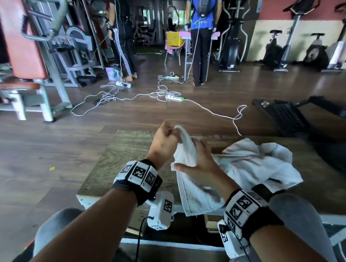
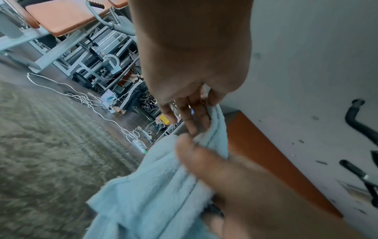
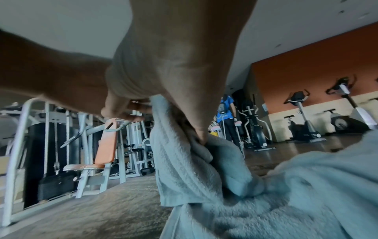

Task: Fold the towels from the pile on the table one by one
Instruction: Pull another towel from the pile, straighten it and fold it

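Note:
A white towel [image 1: 185, 150] hangs bunched between both hands above the wooden table [image 1: 121, 150]. My left hand [image 1: 164, 140] pinches its top edge at the far end. My right hand [image 1: 198, 159] grips the same towel lower down, thumb across the cloth. The towel's loose end [image 1: 198, 198] drapes over the table's near edge. In the left wrist view the left hand's fingers [image 2: 194, 119] curl round the towel's hem [image 2: 216, 129]. In the right wrist view the right hand's fingers [image 3: 196, 129] dig into the towel [image 3: 184, 158]. The pile of white towels [image 1: 255, 161] lies crumpled to the right.
The table is small, with wooden floor around it. White cables and power strips [image 1: 173, 97] trail over the floor beyond. Gym machines [image 1: 28, 57] stand at the left, exercise bikes [image 1: 314, 51] at the right. Two people [image 1: 202, 37] stand at the back.

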Demonstrator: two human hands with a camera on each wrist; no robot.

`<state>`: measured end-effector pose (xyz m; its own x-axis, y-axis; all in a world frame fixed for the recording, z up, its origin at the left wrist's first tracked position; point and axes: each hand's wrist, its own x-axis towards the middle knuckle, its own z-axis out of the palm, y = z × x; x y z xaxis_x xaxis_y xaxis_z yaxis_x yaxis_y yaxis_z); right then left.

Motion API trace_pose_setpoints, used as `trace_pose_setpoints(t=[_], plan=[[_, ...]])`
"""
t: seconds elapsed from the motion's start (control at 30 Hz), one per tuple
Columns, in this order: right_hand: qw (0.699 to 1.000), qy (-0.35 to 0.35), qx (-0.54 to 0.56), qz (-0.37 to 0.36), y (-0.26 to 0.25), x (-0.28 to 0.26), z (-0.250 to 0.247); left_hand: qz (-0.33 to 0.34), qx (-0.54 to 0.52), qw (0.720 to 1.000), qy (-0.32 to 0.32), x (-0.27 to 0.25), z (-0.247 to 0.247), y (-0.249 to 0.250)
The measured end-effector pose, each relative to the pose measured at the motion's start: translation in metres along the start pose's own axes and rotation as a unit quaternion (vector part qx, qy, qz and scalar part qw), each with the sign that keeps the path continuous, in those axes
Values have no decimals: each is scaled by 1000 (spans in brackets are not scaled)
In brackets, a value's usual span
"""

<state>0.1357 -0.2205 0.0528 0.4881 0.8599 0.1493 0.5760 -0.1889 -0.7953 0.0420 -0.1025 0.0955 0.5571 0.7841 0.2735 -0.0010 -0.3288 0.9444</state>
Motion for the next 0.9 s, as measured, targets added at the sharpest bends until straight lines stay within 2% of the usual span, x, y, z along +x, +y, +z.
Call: trace_pose_setpoints(t=[0.07,0.1,0.13,0.2,0.3,0.33,0.43,0.5,0.6,0.67,0.73,0.8,0.9], plan=[[998,24,-65,-5,-2,2,5,-1,-32,999,-34,-2,3,11],[997,55,-54,-11,-3,5,5,4,-48,997,-55,-3,3,15],[997,80,-14,-2,-9,5,1,17,-54,996,-67,-4,3,16],[991,88,92,40,-20,6,-9,43,-30,996,-67,-5,-2,14],[974,98,196,62,-31,8,-27,90,69,992,-53,1,-12,2],[968,106,217,62,-36,10,-31,86,79,991,-61,3,-14,1],[962,135,231,52,-41,21,-37,29,-4,993,-115,6,-16,4],[966,157,202,38,-43,30,-42,19,16,992,-120,13,-21,6],[983,173,65,14,-43,41,-50,47,85,994,-57,26,-28,13],[984,177,-15,1,-40,49,-56,117,170,978,9,34,-35,21],[980,192,-47,-16,-43,54,-62,155,234,959,42,40,-42,29],[976,208,-44,-35,-51,56,-69,139,275,949,63,49,-53,29],[972,229,-30,-48,-61,58,-77,81,264,959,67,55,-71,20]])
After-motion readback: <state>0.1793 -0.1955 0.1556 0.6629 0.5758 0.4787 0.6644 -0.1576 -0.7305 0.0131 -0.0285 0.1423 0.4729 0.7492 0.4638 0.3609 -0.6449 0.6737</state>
